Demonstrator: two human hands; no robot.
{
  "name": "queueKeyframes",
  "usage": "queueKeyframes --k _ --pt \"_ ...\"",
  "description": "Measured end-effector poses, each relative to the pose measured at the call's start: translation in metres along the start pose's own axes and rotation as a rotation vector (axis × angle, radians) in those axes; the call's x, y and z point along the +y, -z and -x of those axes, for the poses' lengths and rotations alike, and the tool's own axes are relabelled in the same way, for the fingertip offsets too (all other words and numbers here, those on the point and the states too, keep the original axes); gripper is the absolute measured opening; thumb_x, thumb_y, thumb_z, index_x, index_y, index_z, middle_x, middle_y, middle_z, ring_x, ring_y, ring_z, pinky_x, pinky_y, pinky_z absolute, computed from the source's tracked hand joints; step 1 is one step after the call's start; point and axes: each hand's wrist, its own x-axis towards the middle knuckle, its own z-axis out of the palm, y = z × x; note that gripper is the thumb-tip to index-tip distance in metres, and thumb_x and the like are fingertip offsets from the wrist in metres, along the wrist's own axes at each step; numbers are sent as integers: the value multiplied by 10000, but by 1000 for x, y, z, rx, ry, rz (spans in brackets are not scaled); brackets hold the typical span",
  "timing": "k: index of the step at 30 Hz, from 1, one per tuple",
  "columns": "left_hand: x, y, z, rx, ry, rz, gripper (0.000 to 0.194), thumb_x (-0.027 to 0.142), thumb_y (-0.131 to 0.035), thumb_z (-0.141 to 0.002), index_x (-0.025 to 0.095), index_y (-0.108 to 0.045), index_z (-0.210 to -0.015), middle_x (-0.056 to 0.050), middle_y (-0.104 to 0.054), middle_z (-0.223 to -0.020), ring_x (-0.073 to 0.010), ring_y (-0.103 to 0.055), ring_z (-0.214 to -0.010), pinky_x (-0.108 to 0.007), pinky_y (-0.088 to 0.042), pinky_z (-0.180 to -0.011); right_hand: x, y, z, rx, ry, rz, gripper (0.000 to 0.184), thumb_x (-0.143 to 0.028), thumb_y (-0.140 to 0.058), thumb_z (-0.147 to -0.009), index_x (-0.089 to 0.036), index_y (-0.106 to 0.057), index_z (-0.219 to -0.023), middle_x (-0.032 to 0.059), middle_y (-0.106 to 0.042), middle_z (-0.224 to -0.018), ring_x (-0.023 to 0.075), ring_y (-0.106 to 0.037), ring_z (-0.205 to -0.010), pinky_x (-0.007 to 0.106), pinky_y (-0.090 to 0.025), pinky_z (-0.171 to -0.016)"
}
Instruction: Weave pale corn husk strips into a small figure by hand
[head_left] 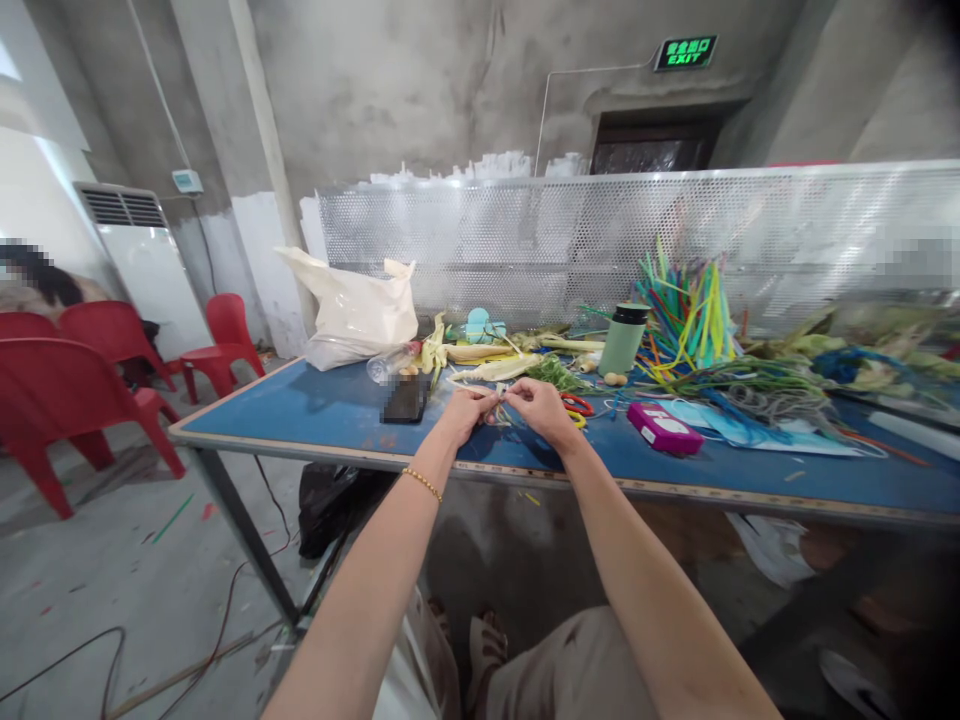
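Over the front edge of the table, my left hand (469,412) and my right hand (541,408) meet fingertip to fingertip. Both are closed in a pinch on a small bundle of thin strands (498,412), pale and partly coloured. The fingers hide much of it, and its exact kind is too small to make out. Just right of my right hand lie scissors (577,408) with red and yellow handles. A dark phone (403,399) rests to the left of my left hand. Corn husks (499,370) lie just behind both hands.
On the blue table (262,415) stand a white plastic bag (360,315), a green flask (624,340) and a bundle of coloured strips (694,315). A purple box (664,428) lies by a blue face mask (772,432). A perforated metal screen (480,230) backs the table. Red chairs (82,400) stand left.
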Motion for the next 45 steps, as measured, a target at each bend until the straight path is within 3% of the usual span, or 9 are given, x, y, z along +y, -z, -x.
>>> queueKeyframes --k 11,15,23,31,38,45 --pt "-1 0 -2 -5 47 -26 371 476 -782 -753 142 -681 -627 -38 -594 -503 -98 -470 -461 -247 -297 -496 -7 2 2 12 20 -8 125 -286 -606 -737 -182 -652 -686 44 -716 -650 177 -628 -616 270 -484 -617" --pt "-2 1 -2 -9 8 -44 316 422 -841 -691 138 -710 -650 -24 -606 -532 -94 -495 -483 -240 -300 -503 -7 1 2 0 23 -6 117 -268 -606 -743 -179 -665 -694 48 -724 -668 180 -633 -626 273 -484 -626" --pt "-2 -4 -3 92 2 18 243 300 -851 -639 118 -690 -626 -24 -591 -506 -97 -497 -463 -234 -331 -496 -2 -2 -2 -3 -10 36 98 -244 -622 -733 -176 -664 -676 50 -723 -681 179 -628 -641 276 -472 -644" --pt "1 -5 0 86 -1 2 285 336 -853 -648 113 -680 -611 -33 -582 -498 -92 -487 -456 -229 -302 -479 4 -2 -4 -8 -42 -19 133 -289 -631 -723 -173 -670 -668 49 -707 -652 183 -612 -628 282 -459 -621" --pt "4 -4 5 15 -26 -110 315 385 -861 -648 113 -703 -634 -27 -588 -497 -95 -483 -470 -244 -307 -509 -3 0 -2 -95 -24 -140 302 -464 -638 -748 -175 -666 -664 28 -669 -639 171 -578 -626 292 -456 -642" --pt "0 -3 1 27 19 -140 380 427 -765 -771 133 -642 -563 -40 -575 -480 -87 -428 -447 -257 -269 -505 -5 -1 -2 -72 -75 -219 291 -473 -676 -710 -191 -612 -674 7 -611 -587 134 -488 -523 276 -404 -530"
